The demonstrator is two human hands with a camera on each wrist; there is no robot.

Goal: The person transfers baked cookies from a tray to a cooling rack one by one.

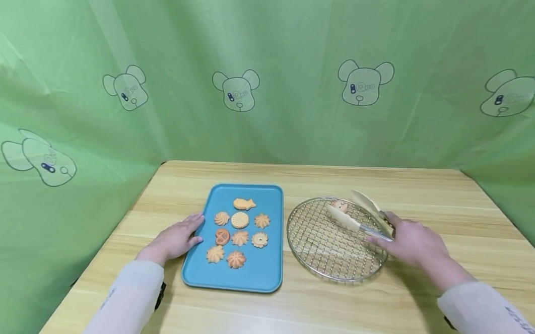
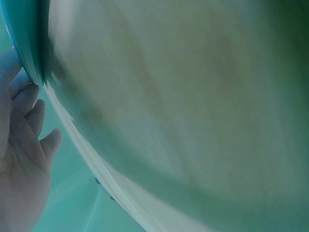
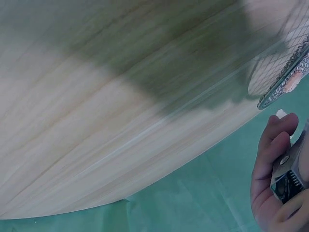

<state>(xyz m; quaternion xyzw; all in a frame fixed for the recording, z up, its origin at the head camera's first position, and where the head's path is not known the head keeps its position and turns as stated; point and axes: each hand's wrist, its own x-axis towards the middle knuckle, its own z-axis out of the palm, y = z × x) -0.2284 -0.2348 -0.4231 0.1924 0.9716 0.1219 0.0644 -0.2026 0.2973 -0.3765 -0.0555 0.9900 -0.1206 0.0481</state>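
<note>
My left hand (image 1: 176, 239) touches the left edge of a blue tray (image 1: 261, 280) with its fingers extended; the tray's edge (image 2: 24, 34) also shows in the left wrist view. Several cookies (image 1: 239, 220) of various shapes lie on the tray. Over the right part of a round wire rack (image 1: 322, 250), my right hand (image 1: 415, 241) holds tongs (image 1: 375, 231), their two pale tips spread apart. One cookie (image 1: 340, 206) rests near the rack's back edge, between the tips as seen from above. In the right wrist view, fingers (image 3: 270, 159) curl round the tongs' metal end.
Both the tray and the rack stand on a light wooden table (image 1: 332, 311), side by side with a narrow gap. Green curtains (image 1: 297, 128) with printed mouse heads hang behind the table and at both sides.
</note>
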